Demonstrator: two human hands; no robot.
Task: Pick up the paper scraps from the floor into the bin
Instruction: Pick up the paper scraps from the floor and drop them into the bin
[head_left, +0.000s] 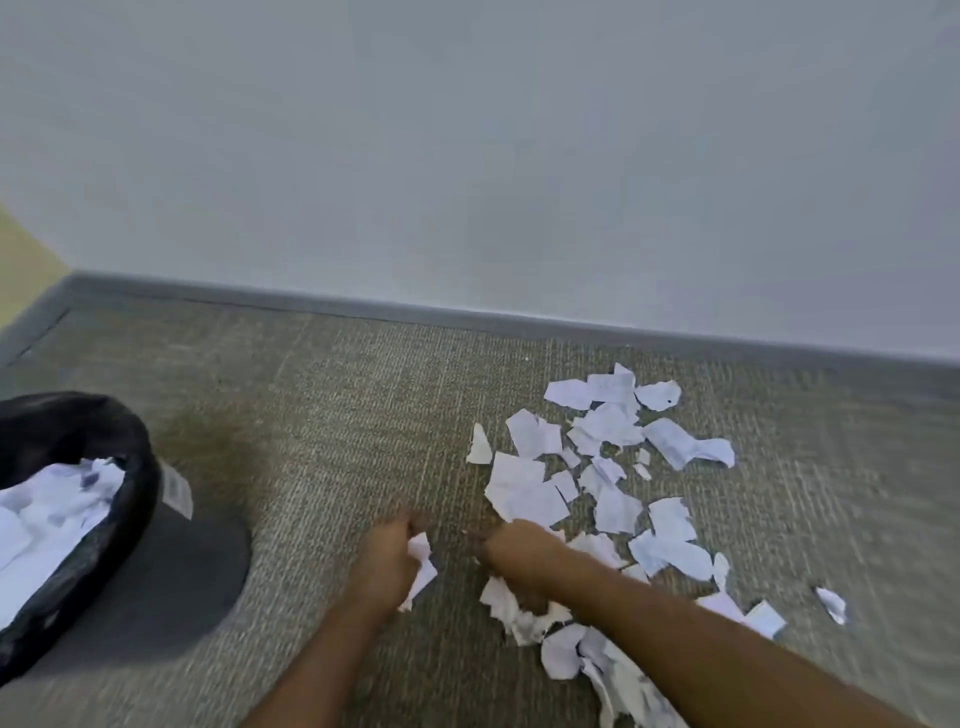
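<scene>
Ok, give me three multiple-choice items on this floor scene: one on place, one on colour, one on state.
1. Where does the bin stand relative to the scattered paper scraps?
A. to their left
B. to their right
C. among them

2. What colour is the bin's liner?
A. white
B. black
C. blue

3. What is the left hand doing?
A. resting flat on the carpet
B. gripping a paper scrap
C. holding the bin's rim

Answers: A, the bin sits at the picture's left edge; B, a black bag lines the rim; B, white paper shows in the curled fingers.
</scene>
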